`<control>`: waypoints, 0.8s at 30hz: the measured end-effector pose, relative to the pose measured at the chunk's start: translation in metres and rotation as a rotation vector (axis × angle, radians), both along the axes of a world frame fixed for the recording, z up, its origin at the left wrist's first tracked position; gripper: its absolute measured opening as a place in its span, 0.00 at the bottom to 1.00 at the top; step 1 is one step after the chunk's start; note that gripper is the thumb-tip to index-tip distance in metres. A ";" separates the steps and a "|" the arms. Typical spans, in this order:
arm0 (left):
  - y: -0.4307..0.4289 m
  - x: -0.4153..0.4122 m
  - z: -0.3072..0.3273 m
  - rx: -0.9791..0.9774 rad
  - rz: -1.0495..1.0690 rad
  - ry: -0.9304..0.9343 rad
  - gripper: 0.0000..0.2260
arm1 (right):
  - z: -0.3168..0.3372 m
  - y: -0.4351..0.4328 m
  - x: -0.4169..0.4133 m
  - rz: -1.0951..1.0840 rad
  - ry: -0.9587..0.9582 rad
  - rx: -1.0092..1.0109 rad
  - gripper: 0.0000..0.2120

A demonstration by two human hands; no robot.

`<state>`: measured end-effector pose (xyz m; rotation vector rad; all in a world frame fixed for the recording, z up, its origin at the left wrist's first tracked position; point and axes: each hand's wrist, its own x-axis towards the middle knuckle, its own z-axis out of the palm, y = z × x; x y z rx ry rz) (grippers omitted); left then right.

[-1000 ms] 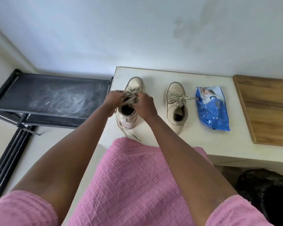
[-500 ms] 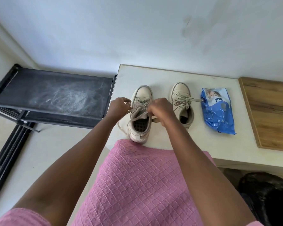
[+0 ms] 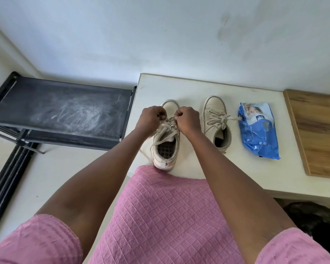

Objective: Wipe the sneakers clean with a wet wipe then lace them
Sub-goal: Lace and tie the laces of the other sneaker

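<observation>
As left hand (image 3: 151, 119) nears right hand (image 3: 188, 121), both pinching lace (image 3: 164, 128)

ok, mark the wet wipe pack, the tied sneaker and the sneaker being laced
wet wipe pack (image 3: 258, 134): head view, middle of the blue wrapper.
tied sneaker (image 3: 216, 121): head view, laces over the tongue.
sneaker being laced (image 3: 165, 148): head view, perforated insole inside the opening.

Bright, soft daylight on my wide-angle feed.
I see even, diffuse light, with only faint shadows on the table (image 3: 189, 86). The wall (image 3: 122, 35) reads bluish-white. The rack (image 3: 65, 111) edges bow toward the frame border. The left hand (image 3: 151, 119), right hand (image 3: 187, 121) and lace (image 3: 166, 128) look slightly soft; the lower right corner is dark.
</observation>
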<state>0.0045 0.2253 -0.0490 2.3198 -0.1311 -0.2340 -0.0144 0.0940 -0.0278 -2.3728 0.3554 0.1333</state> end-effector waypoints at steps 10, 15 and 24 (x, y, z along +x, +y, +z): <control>-0.005 -0.007 -0.004 -0.070 0.074 0.011 0.08 | -0.003 -0.005 -0.004 -0.087 -0.053 0.135 0.07; 0.003 -0.024 -0.016 -0.232 0.179 -0.013 0.05 | -0.008 -0.006 -0.015 0.137 -0.123 -0.038 0.14; 0.005 -0.023 -0.015 -0.166 0.081 -0.039 0.10 | -0.005 0.007 -0.008 0.158 -0.054 -0.083 0.06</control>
